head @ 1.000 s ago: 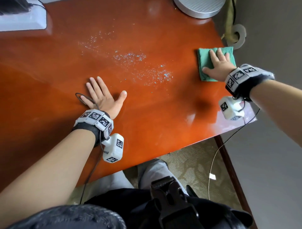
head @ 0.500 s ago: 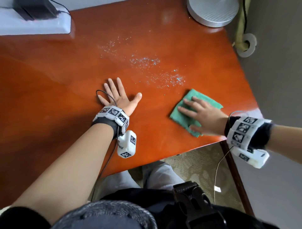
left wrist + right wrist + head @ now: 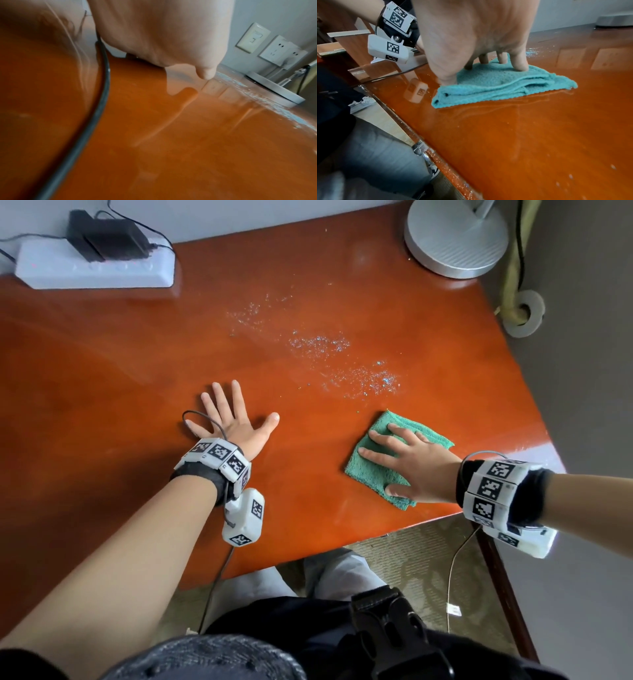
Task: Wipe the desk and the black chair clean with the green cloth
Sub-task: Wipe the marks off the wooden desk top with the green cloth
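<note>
- Two hands on the desk (image 3: 102, 392): right hand (image 3: 416, 470) lies flat with straight fingers pressing the folded green cloth (image 3: 373, 474), not gripping it; left hand (image 3: 236, 424) spread flat, palm down, holding nothing, well left of the cloth.
- Step in hand, as I judge: wiping the desktop; black chair not in view and likely not started.
- Glittery specks (image 3: 359, 378) lie just beyond the cloth, toward the wall. Next move probably calls for pushing the cloth forward through them with even pressure.
- Surface: glossy orange-red wood, reflective.
- Beyond the cloth: round grey lamp base (image 3: 455, 244) in the far right corner; white power strip (image 3: 96, 268) with a black adapter (image 3: 106, 237) far left.
- Wall sockets (image 3: 281, 50) show in the left wrist view.
</note>
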